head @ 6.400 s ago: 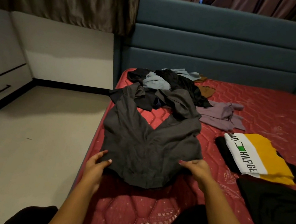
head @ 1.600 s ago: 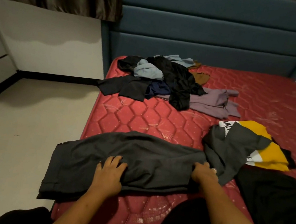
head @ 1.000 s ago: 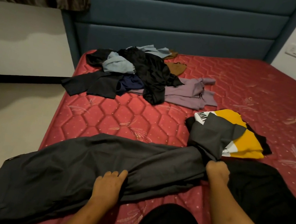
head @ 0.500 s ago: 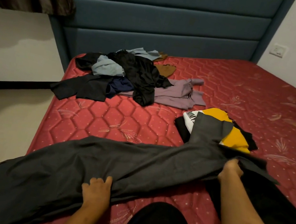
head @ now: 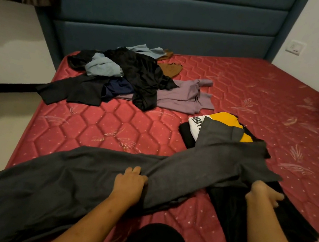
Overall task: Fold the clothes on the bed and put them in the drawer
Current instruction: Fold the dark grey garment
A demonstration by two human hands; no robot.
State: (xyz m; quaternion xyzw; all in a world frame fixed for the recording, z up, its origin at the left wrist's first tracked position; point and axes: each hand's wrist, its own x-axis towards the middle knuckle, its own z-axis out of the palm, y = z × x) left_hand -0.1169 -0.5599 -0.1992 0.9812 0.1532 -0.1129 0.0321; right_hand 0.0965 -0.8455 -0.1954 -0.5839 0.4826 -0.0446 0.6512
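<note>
**Head view: grey trousers stretched across the bed**

Since the previous frame the right hand (head: 262, 194) has drawn its end of the grey trousers (head: 82, 181) nearer, over the black garment (head: 244, 213). Both hands hold the trousers: the left hand (head: 130, 181) grips a mid-length fold and the right pinches the edge. The trousers lie on the bed (head: 111, 130), spanning between and beyond the hands. The unfolded pile (head: 138, 77) lies well beyond them.

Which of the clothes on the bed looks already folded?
The yellow-and-white shirt, a neat flat rectangle partly under the grey trousers; the rest lie crumpled or spread out.
</note>
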